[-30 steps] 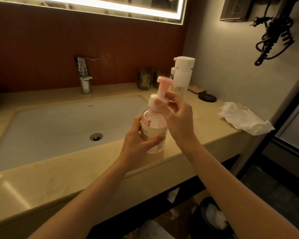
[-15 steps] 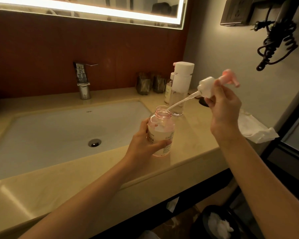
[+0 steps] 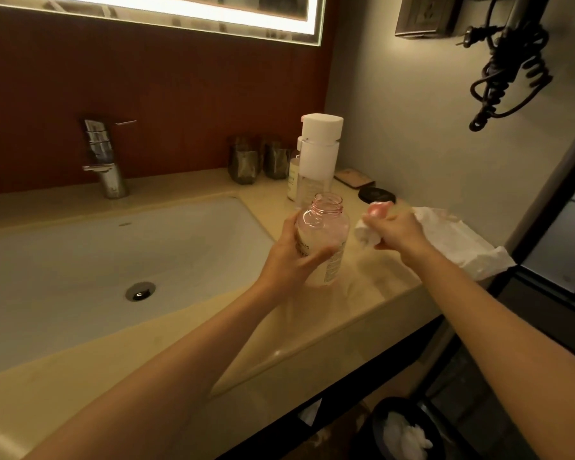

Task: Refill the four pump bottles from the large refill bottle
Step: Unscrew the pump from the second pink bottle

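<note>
the pink pump bottle [image 3: 322,240] stands open-necked on the beige counter [image 3: 372,293], just right of the sink basin [image 3: 113,260], its pump head off. the left hand [image 3: 296,257] is wrapped around its body, fingers closed on the label side. the right hand [image 3: 397,230] is closed around the pink-and-white pump head [image 3: 375,214] (blurred), low over the counter beside a crumpled white cloth [image 3: 462,247]. behind the bottle stands a tall clear bottle with a white cap [image 3: 319,154], with 2 dark glasses [image 3: 259,161] to its left and a chrome faucet [image 3: 105,161] farther left.
</note>
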`<state>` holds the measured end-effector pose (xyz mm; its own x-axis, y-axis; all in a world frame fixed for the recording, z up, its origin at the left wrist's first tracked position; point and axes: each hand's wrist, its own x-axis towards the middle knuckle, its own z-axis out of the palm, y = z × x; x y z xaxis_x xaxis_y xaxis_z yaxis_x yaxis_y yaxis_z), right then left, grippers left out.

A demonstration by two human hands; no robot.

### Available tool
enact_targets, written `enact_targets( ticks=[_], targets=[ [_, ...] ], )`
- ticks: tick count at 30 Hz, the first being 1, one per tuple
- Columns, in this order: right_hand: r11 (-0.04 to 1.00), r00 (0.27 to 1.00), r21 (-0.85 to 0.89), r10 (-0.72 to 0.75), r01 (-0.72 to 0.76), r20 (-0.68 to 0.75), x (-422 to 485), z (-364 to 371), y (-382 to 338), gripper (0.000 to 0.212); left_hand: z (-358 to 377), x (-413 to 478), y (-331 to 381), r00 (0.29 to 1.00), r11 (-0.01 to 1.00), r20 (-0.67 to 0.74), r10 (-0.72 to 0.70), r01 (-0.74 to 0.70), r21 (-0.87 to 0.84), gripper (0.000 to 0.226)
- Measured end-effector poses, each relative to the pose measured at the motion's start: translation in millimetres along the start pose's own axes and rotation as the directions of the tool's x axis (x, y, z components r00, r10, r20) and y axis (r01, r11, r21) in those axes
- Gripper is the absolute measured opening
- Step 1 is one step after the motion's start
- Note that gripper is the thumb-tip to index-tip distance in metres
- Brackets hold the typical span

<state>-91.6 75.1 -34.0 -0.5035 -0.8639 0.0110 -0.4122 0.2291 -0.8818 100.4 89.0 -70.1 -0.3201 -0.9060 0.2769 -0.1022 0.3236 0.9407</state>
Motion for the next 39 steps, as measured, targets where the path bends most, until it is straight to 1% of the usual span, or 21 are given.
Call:
enact_targets(
  ticks=[2, 3, 5, 6, 9, 11, 13, 15, 19, 23, 24, 25, 26, 27, 28, 29, 30, 33, 35, 37, 39],
  targets=[
    [0.997, 0.999, -0.073, 0.032, -0.029, 0.042, 8, 8, 4, 0.053, -6, 5, 1, 0.999, 0.997, -0.030, -0.032, 0.029, -0.076, 0.066],
    [0.995, 0.998, -0.096, 0.030, -0.025, 0.053, 11, 12, 6, 0.050, -10, 12, -1, 0.995, 0.991, -0.068, -0.067, 0.058, -0.119, 0.064],
    [0.990, 0.998, -0.142, -0.006, 0.014, 0.061, 13, 16, 8, 0.035, -19, 31, -4, 0.980, 0.966, -0.121, -0.160, 0.130, -0.223, 0.070],
    [0.986, 0.998, -0.165, -0.026, 0.035, 0.060, 14, 18, 8, 0.032, -22, 41, -5, 0.974, 0.956, -0.115, -0.195, 0.163, -0.243, 0.072],
    [0.958, 0.996, -0.271, -0.075, 0.087, 0.056, 19, 21, 10, 0.036, -23, 69, -5, 0.972, 0.955, -0.023, -0.233, 0.225, -0.192, 0.071],
    [0.927, 0.994, -0.359, -0.082, 0.104, 0.076, 25, 21, 9, 0.043, -21, 84, -6, 0.970, 0.959, 0.038, -0.241, 0.244, -0.146, 0.070],
    [0.879, 0.992, -0.460, -0.101, 0.126, 0.078, 28, 20, 5, 0.051, -20, 95, -7, 0.965, 0.955, 0.106, -0.242, 0.256, -0.152, 0.068],
    [0.854, 0.986, -0.495, -0.159, 0.160, 0.044, 29, 18, 0, 0.054, -19, 102, -9, 0.961, 0.949, 0.152, -0.231, 0.257, -0.184, 0.066],
    [0.849, 0.957, -0.472, -0.287, 0.237, -0.035, 33, 17, -4, 0.048, -18, 113, -16, 0.962, 0.950, 0.161, -0.220, 0.249, -0.190, 0.065],
    [0.869, 0.952, -0.424, -0.302, 0.255, -0.047, 41, 21, -8, 0.043, -15, 120, -21, 0.946, 0.947, 0.234, -0.227, 0.270, -0.173, 0.066],
    [0.881, 0.952, -0.400, -0.300, 0.254, -0.057, 44, 23, -8, 0.043, -14, 122, -22, 0.947, 0.951, 0.228, -0.225, 0.264, -0.161, 0.065],
    [0.893, 0.953, -0.372, -0.297, 0.252, -0.067, 47, 24, -7, 0.043, -14, 125, -24, 0.960, 0.960, 0.182, -0.213, 0.240, -0.145, 0.062],
    [0.905, 0.952, -0.341, -0.297, 0.255, -0.076, 49, 24, -7, 0.043, -15, 129, -26, 0.978, 0.971, 0.084, -0.190, 0.199, -0.131, 0.056],
    [0.916, 0.951, -0.308, -0.296, 0.258, -0.085, 51, 25, -6, 0.044, -17, 135, -29, 0.986, 0.982, -0.055, -0.157, 0.150, -0.112, 0.047],
    [0.926, 0.951, -0.274, -0.295, 0.260, -0.095, 52, 26, -5, 0.046, -20, 142, -33, 0.973, 0.991, -0.195, -0.121, 0.107, -0.079, 0.039],
    [0.933, 0.950, -0.246, -0.294, 0.263, -0.100, 53, 27, -5, 0.047, -22, 149, -38, 0.950, 0.996, -0.298, -0.087, 0.082, -0.031, 0.035],
    [0.936, 0.948, -0.225, -0.299, 0.270, -0.105, 53, 27, -5, 0.048, -24, 157, -41, 0.936, 0.997, -0.347, -0.057, 0.071, 0.028, 0.037],
    [0.940, 0.940, -0.171, -0.317, 0.294, -0.124, 53, 30, -6, 0.047, -19, 182, -46, 0.941, 0.987, -0.338, 0.007, 0.048, 0.156, 0.062],
    [0.943, 0.939, -0.140, -0.319, 0.301, -0.131, 52, 32, -6, 0.047, -14, 198, -45, 0.947, 0.986, -0.320, -0.011, 0.063, 0.151, 0.077],
    [0.946, 0.941, -0.115, -0.315, 0.302, -0.121, 52, 33, -8, 0.046, -12, 213, -50, 0.956, 0.991, -0.286, -0.058, 0.090, 0.100, 0.087],
    [0.950, 0.945, -0.090, -0.307, 0.299, -0.111, 52, 35, -8, 0.043, -11, 225, -56, 0.971, 0.994, -0.220, -0.094, 0.105, 0.038, 0.096]
  ],
)
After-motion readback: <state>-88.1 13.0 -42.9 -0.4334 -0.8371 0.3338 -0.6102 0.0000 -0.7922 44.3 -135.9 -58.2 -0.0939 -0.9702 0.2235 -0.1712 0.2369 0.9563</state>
